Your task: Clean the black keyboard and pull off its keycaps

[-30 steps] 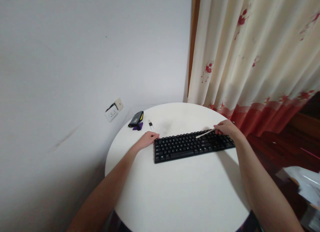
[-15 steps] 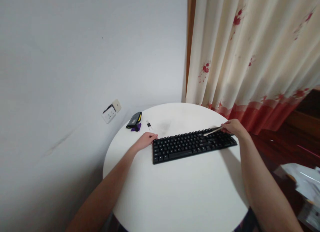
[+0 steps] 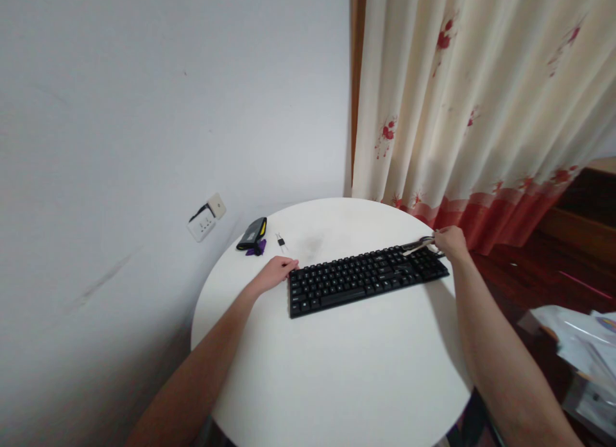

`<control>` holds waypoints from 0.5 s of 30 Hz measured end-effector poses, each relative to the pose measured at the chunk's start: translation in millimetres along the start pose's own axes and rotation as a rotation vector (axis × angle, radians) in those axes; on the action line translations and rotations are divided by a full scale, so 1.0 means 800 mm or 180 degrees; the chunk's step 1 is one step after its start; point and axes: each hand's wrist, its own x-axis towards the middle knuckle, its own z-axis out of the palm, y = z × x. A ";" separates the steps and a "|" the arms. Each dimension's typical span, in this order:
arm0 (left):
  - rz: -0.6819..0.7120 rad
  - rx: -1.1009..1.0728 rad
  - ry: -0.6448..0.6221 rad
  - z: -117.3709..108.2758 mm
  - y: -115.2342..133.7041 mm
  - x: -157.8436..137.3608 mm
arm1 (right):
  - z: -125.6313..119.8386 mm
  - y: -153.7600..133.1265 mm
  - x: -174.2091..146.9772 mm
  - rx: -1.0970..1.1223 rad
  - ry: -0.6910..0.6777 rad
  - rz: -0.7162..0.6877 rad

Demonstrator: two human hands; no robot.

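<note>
The right hand point(image 3: 448, 242) pinches a pale stick point(image 3: 418, 247), pointing leftward over the keyboard point(image 3: 353, 281). The left hand point(image 3: 274, 274) touches the keyboard's far-left corner, its grip unclear.

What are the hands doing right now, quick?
Left hand: partly curled at the black keyboard's far left corner; whether it grips cannot be told.
Right hand: closed, holding a thin pale stick over the keyboard.

The computer keyboard point(image 3: 346, 283) is black with white key markings; the slender stick point(image 3: 418, 247) is cream. The round table point(image 3: 346, 363) is white, bar a grey smudge point(image 3: 312, 243). The folded bundle point(image 3: 251, 234) is dark grey with yellow. Red flowers point(image 3: 445, 35) pattern the cream curtain point(image 3: 414, 81), which ends in a red band point(image 3: 464, 217).
</note>
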 end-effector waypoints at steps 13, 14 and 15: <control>-0.0044 -0.0025 0.0003 0.001 0.000 0.000 | -0.007 0.001 0.004 -0.0035 0.0526 0.0530; -0.0036 -0.0026 0.0007 0.001 0.001 0.000 | -0.007 0.002 0.004 0.0007 0.0583 0.0563; -0.0030 -0.0029 0.0009 0.001 0.002 -0.001 | -0.007 0.003 0.004 0.0053 0.0641 0.0599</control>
